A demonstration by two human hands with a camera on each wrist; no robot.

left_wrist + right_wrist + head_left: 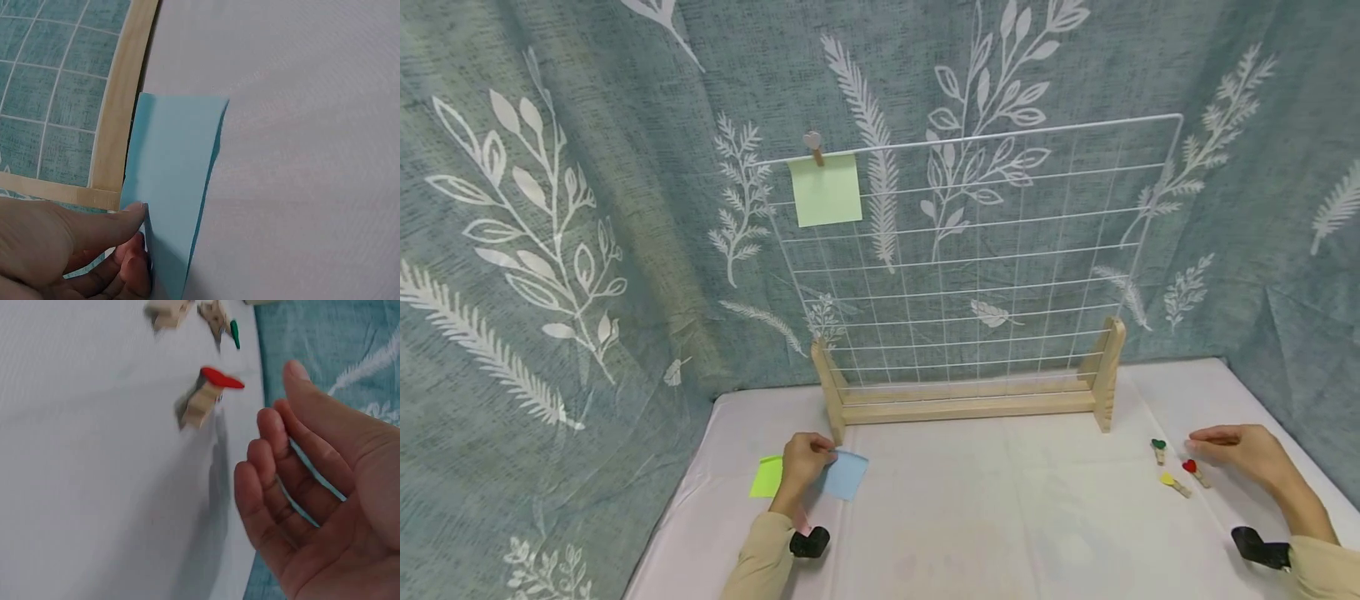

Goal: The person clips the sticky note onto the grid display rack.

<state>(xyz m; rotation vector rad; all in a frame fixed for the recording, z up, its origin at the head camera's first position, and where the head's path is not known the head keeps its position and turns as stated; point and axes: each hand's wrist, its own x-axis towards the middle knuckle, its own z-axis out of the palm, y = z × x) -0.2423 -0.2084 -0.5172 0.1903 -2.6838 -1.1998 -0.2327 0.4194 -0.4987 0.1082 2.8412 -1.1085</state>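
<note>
Blue note (172, 159) pinched by left fingers (115, 226); likely light, easily creased, best edge-held. Right fingers (251, 490) empty, relaxed.

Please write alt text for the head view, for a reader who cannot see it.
A person's left hand pinches a squarish light-blue paper note at a white-covered table; the right hand is beside three small wooden clothespins with coloured tops. Behind, a white wire grid on a pale wooden stand holds one clipped pale-green paper square.
</note>
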